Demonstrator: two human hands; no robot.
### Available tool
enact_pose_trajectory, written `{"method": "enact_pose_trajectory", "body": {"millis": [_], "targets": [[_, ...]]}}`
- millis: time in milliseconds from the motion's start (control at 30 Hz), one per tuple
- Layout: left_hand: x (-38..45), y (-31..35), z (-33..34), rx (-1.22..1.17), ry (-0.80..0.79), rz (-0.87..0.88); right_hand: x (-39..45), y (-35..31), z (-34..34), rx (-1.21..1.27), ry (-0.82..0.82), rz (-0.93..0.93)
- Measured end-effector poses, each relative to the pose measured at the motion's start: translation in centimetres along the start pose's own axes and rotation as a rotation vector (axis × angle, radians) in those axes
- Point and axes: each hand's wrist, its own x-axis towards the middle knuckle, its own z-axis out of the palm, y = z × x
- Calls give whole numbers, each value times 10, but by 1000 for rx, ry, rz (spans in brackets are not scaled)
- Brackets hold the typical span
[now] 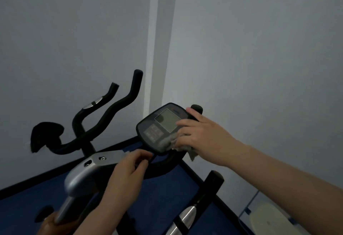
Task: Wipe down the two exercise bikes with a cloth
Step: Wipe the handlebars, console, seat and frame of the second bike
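From the head camera I see my right hand [200,134] pressing a crumpled grey cloth [169,142] against the lower right of an exercise bike's console [161,125], fingers spread and bent over the fabric, thumb near the grey screen. My left hand [128,169] curls its fingers round the black handlebar [159,167] just below the console. A second bike's handlebars [111,112] rise to the left against a pale wall [74,30], above blue flooring [27,207].

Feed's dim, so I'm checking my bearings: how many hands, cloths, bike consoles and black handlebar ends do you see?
Hands: 2, left and right
Cloths: 1
Consoles: 1
Handlebar ends: 4
Total: 8
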Motion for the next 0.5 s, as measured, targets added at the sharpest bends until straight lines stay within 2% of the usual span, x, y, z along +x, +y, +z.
{"method": "enact_pose_trajectory", "body": {"millis": [100, 267, 333, 433, 500], "targets": [[12, 24, 9, -98, 4, 43, -7, 10, -12, 194, 176, 148], [22, 50, 25, -201, 58, 119, -33, 5, -14, 727, 727, 590], [25, 55, 34, -207, 65, 124, -39, 1, 1, 877, 877, 801], [28, 59, 52, -260, 75, 68, -44, -9, 38, 1268, 964, 1166], [29, 59, 64, -258, 70, 18, -44, -16, 59, 1560, 953, 1255]]}}
